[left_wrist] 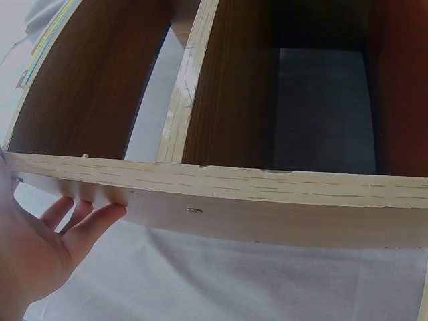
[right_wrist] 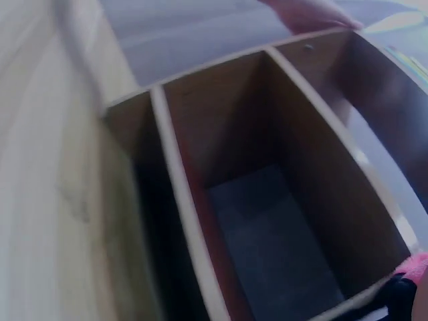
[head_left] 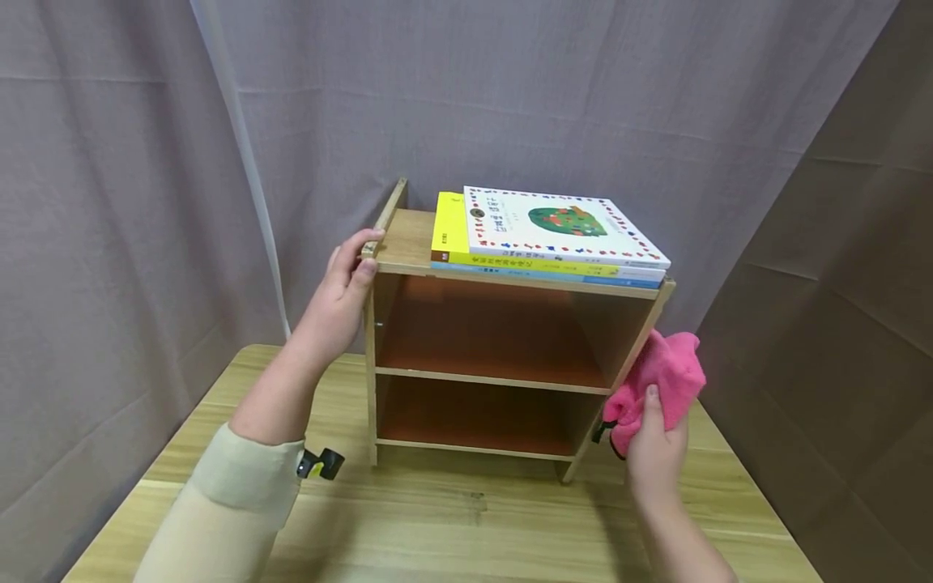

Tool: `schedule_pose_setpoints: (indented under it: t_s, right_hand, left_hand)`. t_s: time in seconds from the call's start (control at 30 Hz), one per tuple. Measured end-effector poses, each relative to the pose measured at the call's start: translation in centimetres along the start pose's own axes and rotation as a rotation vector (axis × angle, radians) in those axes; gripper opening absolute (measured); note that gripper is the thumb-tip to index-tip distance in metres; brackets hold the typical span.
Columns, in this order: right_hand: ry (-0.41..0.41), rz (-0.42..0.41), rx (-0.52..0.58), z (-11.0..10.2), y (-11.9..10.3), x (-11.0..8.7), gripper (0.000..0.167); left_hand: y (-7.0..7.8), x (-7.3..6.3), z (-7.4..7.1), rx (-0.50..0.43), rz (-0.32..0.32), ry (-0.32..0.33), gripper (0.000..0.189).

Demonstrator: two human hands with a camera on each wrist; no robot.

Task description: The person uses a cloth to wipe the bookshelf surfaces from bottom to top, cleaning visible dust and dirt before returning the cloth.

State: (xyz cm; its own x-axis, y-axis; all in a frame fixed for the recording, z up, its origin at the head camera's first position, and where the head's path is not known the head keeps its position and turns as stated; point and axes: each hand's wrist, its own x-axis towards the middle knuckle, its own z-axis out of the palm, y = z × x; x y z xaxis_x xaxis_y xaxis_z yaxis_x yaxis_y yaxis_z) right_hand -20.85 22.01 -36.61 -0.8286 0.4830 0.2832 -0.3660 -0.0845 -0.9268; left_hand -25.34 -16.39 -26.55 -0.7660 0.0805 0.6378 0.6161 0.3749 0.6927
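Note:
A small wooden shelf (head_left: 492, 378) stands upright, its open compartments facing me. My left hand (head_left: 338, 287) holds its upper left corner: one finger reaches over the side panel's top and the thumb lies at the front edge. In the left wrist view, other fingers of the left hand (left_wrist: 60, 241) touch the panel's outer face. My right hand (head_left: 659, 453) grips a bunched pink cloth (head_left: 674, 368) with dark trim, the thumb on top, beside the shelf's right side panel. The right wrist view shows only a bit of the pink cloth (right_wrist: 413, 267).
A stack of several books (head_left: 561, 231) lies on the shelf's top board, a white-covered one uppermost and a yellow one beneath. The wooden table (head_left: 408, 518) carries the shelf. Grey curtains (head_left: 510, 97) hang close behind and at both sides.

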Motion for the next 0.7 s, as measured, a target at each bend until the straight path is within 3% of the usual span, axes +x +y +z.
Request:
schedule_pose_setpoints:
  t_s: [0.2,0.5,0.6,0.7]
  right_hand:
    - [0.115,0.115,0.104,-1.3,-0.9,2.6,0.034]
    - [0.153,0.109,0.199,-2.2,-2.1,4.3,0.035]
    - [0.166,0.177,0.296,-2.7,-2.5,4.9,0.035]
    - [0.200,0.296,0.419,-3.5,-2.7,5.5,0.037]
  left_hand:
    - [0.1,0.0,0.0,-0.009,0.005,0.001,0.040]
    - [0.2,0.0,-0.1,-0.004,0.005,-0.003,0.040]
    - [0.2,0.0,-0.1,-0.005,0.008,-0.002,0.040]
    - [0.2,0.0,0.0,-0.007,0.008,-0.003,0.040]
